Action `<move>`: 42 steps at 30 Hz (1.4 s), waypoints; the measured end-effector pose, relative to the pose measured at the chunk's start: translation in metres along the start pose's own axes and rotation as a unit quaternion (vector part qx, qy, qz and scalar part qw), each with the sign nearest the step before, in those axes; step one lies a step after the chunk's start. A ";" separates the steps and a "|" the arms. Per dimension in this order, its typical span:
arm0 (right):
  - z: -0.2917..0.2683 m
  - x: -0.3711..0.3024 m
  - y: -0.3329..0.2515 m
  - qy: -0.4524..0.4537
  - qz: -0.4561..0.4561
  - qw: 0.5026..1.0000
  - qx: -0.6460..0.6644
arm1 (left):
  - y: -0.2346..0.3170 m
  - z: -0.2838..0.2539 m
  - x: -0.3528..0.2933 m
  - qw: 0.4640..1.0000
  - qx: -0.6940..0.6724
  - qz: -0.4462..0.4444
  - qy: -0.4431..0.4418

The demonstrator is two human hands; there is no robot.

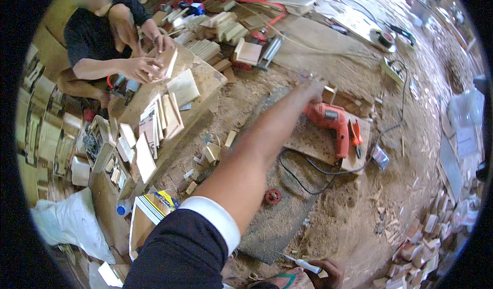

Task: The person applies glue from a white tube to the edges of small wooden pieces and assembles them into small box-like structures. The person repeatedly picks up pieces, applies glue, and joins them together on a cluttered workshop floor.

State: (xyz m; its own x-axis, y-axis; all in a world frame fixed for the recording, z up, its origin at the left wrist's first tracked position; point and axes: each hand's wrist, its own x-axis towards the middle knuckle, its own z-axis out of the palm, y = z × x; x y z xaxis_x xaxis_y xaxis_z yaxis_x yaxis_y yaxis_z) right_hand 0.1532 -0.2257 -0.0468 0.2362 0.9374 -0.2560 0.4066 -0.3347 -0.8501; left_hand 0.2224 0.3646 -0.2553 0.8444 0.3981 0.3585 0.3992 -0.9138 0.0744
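Observation:
Stretched out across the middle, my left hand (312,90) is just beside the front end of a red power drill (328,115). Its fingers are mostly hidden, so their grip does not show. The drill lies on a wooden board (313,149), and orange-handled pliers (355,135) rest beside its grip. A small piece of pale wood (330,89) is close to my left hand. At the lower edge, my right hand (329,274) is closed around a screwdriver (307,265) with a whitish handle and a thin shaft, near my foot in a green-strapped sandal (290,278).
At the upper left another person (100,42) handles a wooden piece at a low bench (205,86) stacked with slats. A black cord (303,186) loops from the drill toward a power strip (392,69). A red round part (272,196) lies on the dusty floor. Wood offcuts (418,248) pile at right.

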 end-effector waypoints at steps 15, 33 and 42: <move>0.001 0.004 0.000 0.036 0.037 0.999 -0.003 | 0.010 -0.018 -0.001 0.901 -0.171 -0.396 -0.056; 0.016 -0.001 -0.015 0.031 -0.010 0.999 -0.001 | -0.003 -0.031 -0.025 0.964 -0.171 -0.199 -0.049; 0.012 0.007 0.010 0.057 -0.079 0.995 -0.031 | -0.004 -0.047 0.000 0.903 -0.133 -0.400 -0.080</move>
State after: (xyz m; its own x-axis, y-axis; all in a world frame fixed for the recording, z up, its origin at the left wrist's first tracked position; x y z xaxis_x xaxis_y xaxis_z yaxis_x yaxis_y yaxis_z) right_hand 0.1487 -0.2219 -0.0625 0.2627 0.9628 -0.0638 0.4992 -0.1922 -0.8449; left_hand 0.2041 0.3644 -0.2122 0.3723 0.9269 -0.0467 0.8229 -0.3064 0.4784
